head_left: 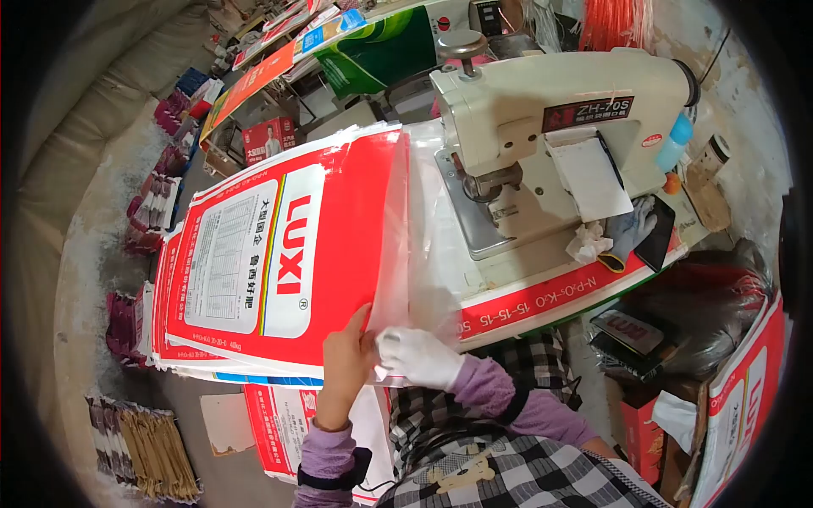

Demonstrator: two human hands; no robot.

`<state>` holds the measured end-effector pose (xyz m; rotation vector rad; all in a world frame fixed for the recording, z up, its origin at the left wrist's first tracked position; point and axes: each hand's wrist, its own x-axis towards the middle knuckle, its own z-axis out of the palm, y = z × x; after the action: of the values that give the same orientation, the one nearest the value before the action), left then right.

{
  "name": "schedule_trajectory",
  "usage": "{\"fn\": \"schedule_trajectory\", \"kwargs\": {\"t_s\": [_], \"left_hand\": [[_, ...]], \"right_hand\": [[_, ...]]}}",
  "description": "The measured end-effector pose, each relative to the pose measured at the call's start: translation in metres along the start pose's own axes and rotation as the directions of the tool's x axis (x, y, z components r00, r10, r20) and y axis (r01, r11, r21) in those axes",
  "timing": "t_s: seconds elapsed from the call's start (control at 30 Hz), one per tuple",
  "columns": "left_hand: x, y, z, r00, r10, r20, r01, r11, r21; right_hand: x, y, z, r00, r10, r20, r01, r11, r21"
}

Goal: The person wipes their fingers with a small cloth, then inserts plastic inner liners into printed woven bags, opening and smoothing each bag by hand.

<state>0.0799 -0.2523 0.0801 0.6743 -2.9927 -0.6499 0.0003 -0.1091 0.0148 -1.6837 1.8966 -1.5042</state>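
Keeping its edge flat and square would serve best: the bare left hand (345,360) pinches the LUXI sack (356,245), centre left, by its near edge. Beside it, the white-gloved right hand (419,359) touches clear film (394,292), too hidden to tell a pinch. Beyond, a sewing machine (508,102) fills the upper right.

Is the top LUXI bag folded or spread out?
Spread out: the bag lies broadly flat on the stack, printed panel showing, bare left hand and gloved right hand near one corner.
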Motion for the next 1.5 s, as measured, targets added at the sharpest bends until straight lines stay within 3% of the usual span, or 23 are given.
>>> {"fn": "schedule_trajectory", "kwargs": {"t_s": [0.1,0.2,0.33,0.47,0.5,0.53,0.57,0.63,0.7,0.77,0.8,0.87,0.9,0.93,1.0,1.03,1.07,1.1,1.23,1.4,1.43,1.47,1.5], "left_hand": [[-0.004,-0.008,-0.004,0.994,0.055,-0.094,-0.07,0.984,-0.162],[-0.005,-0.024,0.01,0.979,-0.116,-0.17,-0.015,0.786,-0.618],[-0.01,-0.008,-0.009,0.992,-0.12,-0.04,0.074,0.809,-0.583],[-0.011,0.005,-0.001,0.989,-0.099,-0.109,0.015,0.807,-0.591],[-0.009,0.003,0.001,0.976,-0.116,-0.182,-0.013,0.811,-0.585],[-0.01,0.013,-0.006,0.976,-0.112,-0.186,-0.018,0.81,-0.587],[-0.013,0.029,-0.018,0.962,-0.034,-0.271,-0.07,0.928,-0.366],[-0.018,0.043,-0.025,0.94,0.076,-0.332,-0.124,0.984,-0.125],[-0.027,0.048,-0.024,0.913,0.239,-0.332,-0.248,0.969,0.015],[-0.056,0.041,-0.036,0.917,0.307,-0.255,-0.298,0.952,0.076],[-0.074,0.033,-0.04,0.908,0.344,-0.241,-0.331,0.939,0.092],[-0.122,0.019,-0.06,0.954,0.291,-0.077,-0.282,0.953,0.111],[-0.147,0.001,-0.066,0.957,0.286,-0.048,-0.273,0.944,0.184],[-0.169,-0.011,-0.074,0.975,0.223,-0.026,-0.214,0.957,0.195],[-0.209,-0.025,-0.086,0.999,-0.032,0.04,0.021,0.97,0.243],[-0.215,-0.024,-0.085,0.999,-0.037,0.034,0.027,0.969,0.247],[-0.222,-0.021,-0.085,0.998,0.0,-0.07,0.019,0.966,0.259],[-0.226,-0.017,-0.084,0.984,0.034,-0.173,0.014,0.963,0.268],[-0.224,-0.011,-0.086,0.974,0.122,-0.189,-0.055,0.943,0.327],[-0.24,-0.015,-0.089,0.91,0.161,-0.381,-0.017,0.935,0.353],[-0.244,-0.015,-0.087,0.89,0.159,-0.428,-0.007,0.942,0.335],[-0.256,-0.025,-0.088,0.936,-0.08,-0.342,0.179,0.946,0.269],[-0.268,-0.033,-0.082,0.935,-0.099,-0.342,0.195,0.946,0.257]], "right_hand": [[-0.011,-0.007,0.004,0.979,0.202,-0.039,-0.182,0.937,0.298],[-0.014,-0.001,0.015,0.995,0.031,-0.098,-0.018,0.992,0.127],[-0.013,-0.013,0.013,0.981,-0.148,-0.128,0.12,0.971,-0.206],[-0.015,-0.016,0.007,0.978,-0.208,-0.019,0.205,0.973,-0.106],[-0.017,-0.006,0.008,0.993,0.008,-0.12,0.042,0.913,0.406],[-0.017,-0.002,0.008,0.965,0.245,-0.095,-0.065,0.573,0.817],[-0.006,-0.002,0.004,0.872,0.488,-0.012,-0.198,0.376,0.905],[0.021,0.007,0.013,0.884,0.43,-0.184,-0.33,0.852,0.406],[0.029,0.066,0.065,0.988,0.113,0.103,-0.072,0.938,-0.339],[0.043,-0.001,0.035,0.934,-0.353,0.056,0.347,0.857,-0.381],[0.047,-0.004,0.04,0.936,-0.349,0.039,0.336,0.857,-0.391],[0.056,-0.01,0.047,0.911,-0.077,0.404,0.291,0.814,-0.503],[0.051,-0.018,0.016,0.966,-0.221,0.135,0.257,0.758,-0.6],[0.045,-0.004,0.021,0.964,-0.228,0.14,0.266,0.755,-0.6],[0.032,0.055,0.064,0.98,0.134,-0.149,-0.143,0.989,-0.049],[0.025,0.068,0.082,0.911,0.365,-0.193,-0.304,0.91,0.283],[0.011,0.017,0.076,0.977,-0.067,-0.2,-0.045,0.86,-0.508],[0.042,-0.064,0.031,0.71,0.269,0.651,0.138,0.853,-0.504],[0.025,-0.048,-0.002,0.973,-0.16,0.164,0.213,0.893,-0.397],[0.042,-0.008,-0.083,0.938,-0.277,-0.207,0.162,0.882,-0.443],[0.049,0.001,-0.085,0.934,0.033,-0.357,-0.123,0.965,-0.231],[0.054,0.012,-0.082,0.836,0.354,-0.419,-0.383,0.924,0.014],[0.054,0.027,-0.073,0.655,0.644,-0.395,-0.592,0.762,0.261]]}}
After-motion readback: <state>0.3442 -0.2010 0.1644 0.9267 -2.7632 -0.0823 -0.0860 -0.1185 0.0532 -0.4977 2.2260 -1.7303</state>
